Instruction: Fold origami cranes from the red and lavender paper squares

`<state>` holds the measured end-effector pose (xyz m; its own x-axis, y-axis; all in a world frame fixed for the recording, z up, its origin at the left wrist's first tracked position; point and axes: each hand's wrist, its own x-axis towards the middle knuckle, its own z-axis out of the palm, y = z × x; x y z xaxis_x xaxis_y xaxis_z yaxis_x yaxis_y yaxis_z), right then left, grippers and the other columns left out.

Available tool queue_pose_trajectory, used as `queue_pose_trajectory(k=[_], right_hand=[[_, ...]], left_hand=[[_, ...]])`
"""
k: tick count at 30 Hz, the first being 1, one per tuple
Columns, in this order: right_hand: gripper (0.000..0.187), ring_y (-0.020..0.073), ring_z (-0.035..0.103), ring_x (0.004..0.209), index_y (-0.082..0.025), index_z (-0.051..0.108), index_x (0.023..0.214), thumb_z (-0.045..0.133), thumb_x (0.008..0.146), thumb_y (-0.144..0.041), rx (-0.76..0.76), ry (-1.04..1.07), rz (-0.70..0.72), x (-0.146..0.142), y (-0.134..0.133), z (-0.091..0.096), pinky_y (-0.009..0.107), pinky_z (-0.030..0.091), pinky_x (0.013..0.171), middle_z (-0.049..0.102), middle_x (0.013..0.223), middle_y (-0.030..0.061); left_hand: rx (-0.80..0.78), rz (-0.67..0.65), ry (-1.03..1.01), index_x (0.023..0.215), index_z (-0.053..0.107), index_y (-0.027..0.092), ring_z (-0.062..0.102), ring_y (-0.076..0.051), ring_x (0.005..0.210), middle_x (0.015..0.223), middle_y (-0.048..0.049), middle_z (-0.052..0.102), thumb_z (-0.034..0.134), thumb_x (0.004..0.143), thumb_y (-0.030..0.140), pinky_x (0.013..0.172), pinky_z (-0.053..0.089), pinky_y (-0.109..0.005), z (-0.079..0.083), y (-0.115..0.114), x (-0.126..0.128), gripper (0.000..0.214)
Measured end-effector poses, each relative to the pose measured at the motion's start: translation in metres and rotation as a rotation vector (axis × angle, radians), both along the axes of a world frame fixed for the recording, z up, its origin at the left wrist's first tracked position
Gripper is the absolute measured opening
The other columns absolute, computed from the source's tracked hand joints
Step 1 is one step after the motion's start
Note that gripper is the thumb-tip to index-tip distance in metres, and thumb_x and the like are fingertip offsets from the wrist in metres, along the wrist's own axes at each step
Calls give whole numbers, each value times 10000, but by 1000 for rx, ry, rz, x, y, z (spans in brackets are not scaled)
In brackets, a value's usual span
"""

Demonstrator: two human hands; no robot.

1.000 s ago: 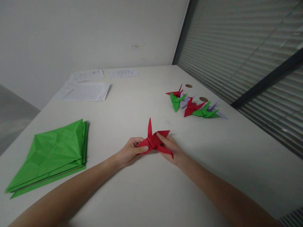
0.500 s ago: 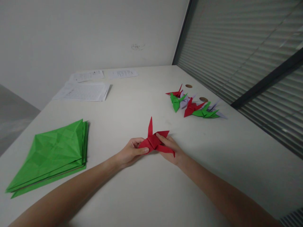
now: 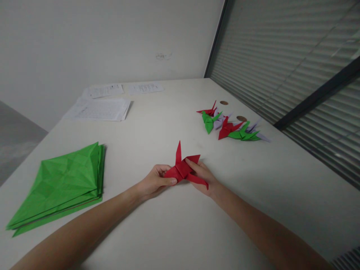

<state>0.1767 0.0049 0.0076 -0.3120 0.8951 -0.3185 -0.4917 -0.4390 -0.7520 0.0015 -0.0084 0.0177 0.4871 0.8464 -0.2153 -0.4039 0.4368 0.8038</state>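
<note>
Between my two hands is a red origami crane (image 3: pixel 182 168) with its wings spread, one thin point standing up and the other reaching toward the lower right. My left hand (image 3: pixel 157 182) pinches the left wing, thumb on top. On the other side, my right hand (image 3: pixel 204 176) grips the right wing with its thumb pressed near the body. The fingers under the paper are mostly hidden.
A stack of creased green paper (image 3: pixel 64 176) lies at the left of the white table (image 3: pixel 157 240). Several red, green and lilac paper cranes (image 3: pixel 226 129) sit at the right, near two round brownish discs (image 3: pixel 241 118). Printed sheets (image 3: pixel 104 108) lie at the back left, blinds (image 3: pixel 281 56) at the right.
Almost nothing differs. The crane's upright point and its lower-right tip sit very slightly lower; both hands keep their grip on the wings.
</note>
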Motion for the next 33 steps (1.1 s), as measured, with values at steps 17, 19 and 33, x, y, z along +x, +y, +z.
queue_pose_trajectory(k=[17, 19, 33], right_hand=[[257, 134, 589, 603, -188, 686, 668, 861, 623, -370, 3, 11, -176, 3, 8, 2, 279, 475, 647, 685, 663, -15], [267, 134, 599, 612, -187, 690, 666, 868, 610, -378, 5, 1, -184, 4, 9, 1, 276, 480, 658, 689, 664, -14], [254, 161, 630, 667, -187, 704, 694, 854, 632, -382, 57, -7, -198, 3, 7, 4, 313, 518, 732, 708, 717, 7]], left_hand=[[21, 73, 81, 611, 692, 91, 424, -65, 516, 535, -4, 563, 867, 627, 421, 520, 276, -201, -6, 2, 0, 375], [41, 68, 79, 558, 659, 91, 399, -62, 516, 520, 3, 533, 860, 632, 434, 524, 266, -205, -5, 2, 0, 405], [56, 59, 98, 520, 653, 104, 380, -80, 535, 527, -7, 523, 847, 630, 468, 536, 263, -225, -3, 3, 1, 427]])
